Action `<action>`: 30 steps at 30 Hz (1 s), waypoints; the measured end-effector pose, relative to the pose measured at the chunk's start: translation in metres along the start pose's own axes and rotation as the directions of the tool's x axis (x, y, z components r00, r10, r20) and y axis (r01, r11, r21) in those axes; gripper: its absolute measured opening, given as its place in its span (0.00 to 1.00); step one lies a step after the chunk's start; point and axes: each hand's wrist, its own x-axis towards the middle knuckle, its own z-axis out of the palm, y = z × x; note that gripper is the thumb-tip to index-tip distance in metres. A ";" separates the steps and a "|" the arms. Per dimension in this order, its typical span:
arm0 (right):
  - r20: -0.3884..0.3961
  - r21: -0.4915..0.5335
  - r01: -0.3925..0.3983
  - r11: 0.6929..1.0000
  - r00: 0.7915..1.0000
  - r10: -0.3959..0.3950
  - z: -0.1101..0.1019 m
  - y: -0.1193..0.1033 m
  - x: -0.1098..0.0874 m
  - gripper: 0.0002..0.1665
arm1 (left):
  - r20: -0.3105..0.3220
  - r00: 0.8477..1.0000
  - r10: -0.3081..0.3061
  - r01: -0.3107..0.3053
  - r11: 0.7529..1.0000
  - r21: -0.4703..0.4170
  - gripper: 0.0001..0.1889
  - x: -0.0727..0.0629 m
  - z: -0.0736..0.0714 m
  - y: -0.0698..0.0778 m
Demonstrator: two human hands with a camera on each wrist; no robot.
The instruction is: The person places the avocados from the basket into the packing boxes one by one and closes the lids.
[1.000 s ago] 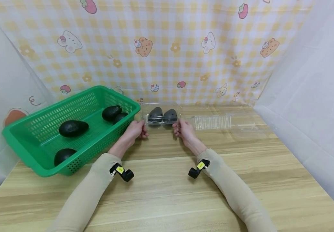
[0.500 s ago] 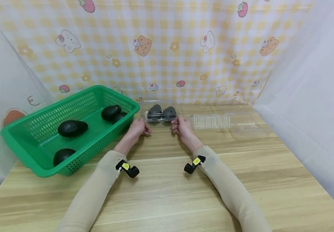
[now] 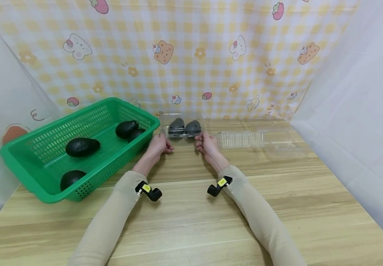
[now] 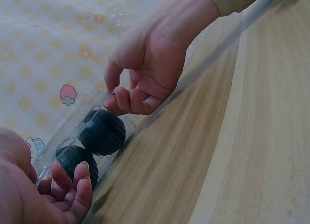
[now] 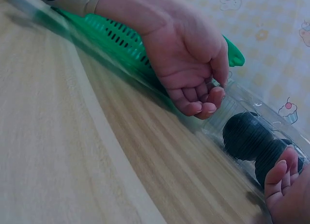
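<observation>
A clear plastic clamshell box (image 3: 182,135) with two dark avocados (image 3: 193,128) inside stands near the curtain. Its lid lies over the fruit. My left hand (image 3: 158,145) pinches the box's near left corner between thumb and curled fingers. At the near right corner, my right hand (image 3: 208,146) does the same. The right wrist view shows the left thumb and index finger on the box's rim, beside the avocados (image 5: 247,136). In the left wrist view, the right fingertips hold the other end; the left thumb is partly hidden.
A green perforated basket (image 3: 53,197) holding several avocados (image 3: 82,147) stands at the left, close to my left hand. Stacked clear plastic boxes (image 3: 241,139) lie right of my right hand. Behind everything hangs a checked curtain (image 3: 198,74) at the table's (image 3: 191,221) back edge.
Both hands and the box with its two avocados have shifted slightly away, toward the curtain. The wrists have come a little closer together. Basket and stacked boxes stay put.
</observation>
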 end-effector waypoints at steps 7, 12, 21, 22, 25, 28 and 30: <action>-0.003 0.010 -0.010 1.000 1.000 0.010 0.002 0.000 0.001 0.17 | -0.033 0.999 -0.016 0.014 0.999 -0.052 0.23 0.004 0.003 0.000; -0.010 0.021 -0.026 0.999 1.000 0.026 0.002 0.000 0.003 0.17 | -0.042 0.999 -0.028 0.024 0.995 -0.095 0.22 0.007 0.004 -0.001; 0.006 0.039 -0.026 0.999 1.000 0.026 0.003 -0.002 0.005 0.16 | -0.031 0.999 -0.003 -0.002 0.985 -0.170 0.17 0.009 0.003 -0.004; 0.009 0.037 -0.029 0.999 1.000 0.029 0.003 -0.002 0.005 0.16 | -0.027 1.000 -0.001 -0.004 0.982 -0.191 0.16 0.009 0.002 -0.004; 0.027 0.036 -0.036 0.999 0.999 0.035 0.001 -0.003 0.006 0.16 | -0.009 1.000 -0.003 0.001 0.969 -0.247 0.15 0.008 0.001 -0.005; 0.047 0.040 -0.047 0.998 0.998 0.045 -0.001 -0.004 0.006 0.15 | 0.002 1.000 -0.023 0.022 0.959 -0.283 0.17 0.007 -0.001 -0.005; 0.055 0.043 -0.052 0.998 0.997 0.049 -0.002 -0.004 0.006 0.15 | 0.005 0.999 -0.035 0.035 0.956 -0.292 0.19 0.006 -0.001 -0.005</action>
